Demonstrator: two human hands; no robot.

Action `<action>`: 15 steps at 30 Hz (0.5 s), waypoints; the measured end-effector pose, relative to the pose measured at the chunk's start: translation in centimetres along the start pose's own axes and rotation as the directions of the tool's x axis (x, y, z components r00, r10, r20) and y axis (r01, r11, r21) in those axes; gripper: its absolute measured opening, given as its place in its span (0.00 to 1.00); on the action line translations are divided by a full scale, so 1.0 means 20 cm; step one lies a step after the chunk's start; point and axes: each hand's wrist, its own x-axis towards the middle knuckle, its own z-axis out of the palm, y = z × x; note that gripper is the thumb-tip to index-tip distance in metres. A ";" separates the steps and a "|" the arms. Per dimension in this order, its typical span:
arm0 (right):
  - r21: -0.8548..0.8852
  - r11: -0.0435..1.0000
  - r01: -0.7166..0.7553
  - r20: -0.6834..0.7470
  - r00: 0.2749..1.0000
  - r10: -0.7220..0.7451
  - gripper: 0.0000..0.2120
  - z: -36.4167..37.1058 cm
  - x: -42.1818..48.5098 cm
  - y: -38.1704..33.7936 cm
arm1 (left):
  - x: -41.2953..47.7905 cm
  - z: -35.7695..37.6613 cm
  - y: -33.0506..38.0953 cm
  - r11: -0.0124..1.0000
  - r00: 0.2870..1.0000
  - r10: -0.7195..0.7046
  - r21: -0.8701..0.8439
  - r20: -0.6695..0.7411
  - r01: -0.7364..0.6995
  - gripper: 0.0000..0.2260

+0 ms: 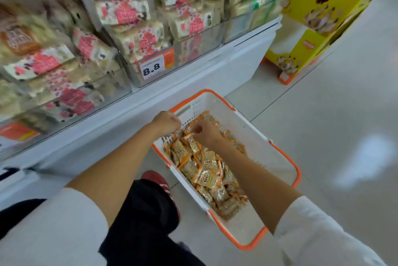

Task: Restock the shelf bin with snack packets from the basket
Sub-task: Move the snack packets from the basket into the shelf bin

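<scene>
A white basket with an orange rim (277,158) stands on the floor below the shelf. It holds several small tan snack packets with orange edges (206,175). My left hand (167,122) is over the basket's far left corner, its fingers curled down into the packets. Just to its right, my right hand (206,133) reaches into the pile, fingers curled round packets near the far end. What each hand grips is partly hidden by the fingers. Clear shelf bins (150,74) above hold larger white and red packs.
The white shelf ledge (193,84) runs along the left, with a price tag reading 8.8 (151,67). A yellow cardboard display stand (312,28) sits at the far right. My red shoe (156,179) and dark trouser leg are left of the basket. Pale floor tiles lie to the right.
</scene>
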 end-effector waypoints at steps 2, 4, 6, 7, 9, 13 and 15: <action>-0.049 0.994 -0.098 0.064 0.993 0.101 0.08 0.10 0.00 0.15 | 0.03 0.04 -0.07 0.999 0.999 -0.028 -0.021 0.016 0.029 0.05; -0.127 0.978 -0.165 0.141 0.973 0.182 0.11 0.20 -0.02 0.30 | 0.05 0.08 -0.15 0.998 0.999 -0.047 -0.039 0.009 0.048 0.05; -0.192 0.958 -0.214 0.202 0.946 0.252 0.15 0.30 -0.05 0.42 | 0.07 0.10 -0.22 0.998 0.999 -0.052 -0.042 -0.002 0.052 0.05; -0.204 0.950 -0.238 0.227 0.932 0.283 0.18 0.35 -0.06 0.48 | 0.09 0.11 -0.25 0.998 0.999 -0.051 -0.042 0.004 0.052 0.06; -0.205 0.939 -0.275 0.290 0.899 0.327 0.28 0.43 -0.09 0.57 | 0.11 0.12 -0.28 0.998 0.998 -0.054 -0.040 0.025 0.055 0.07; -0.245 0.942 -0.229 0.345 0.888 0.305 0.41 0.56 -0.10 0.70 | 0.16 0.13 -0.30 0.998 0.999 -0.049 -0.038 0.019 0.050 0.05; -0.324 0.936 -0.137 0.336 0.908 0.249 0.44 0.60 -0.09 0.73 | 0.16 0.14 -0.29 0.999 0.999 -0.039 -0.009 0.028 0.039 0.05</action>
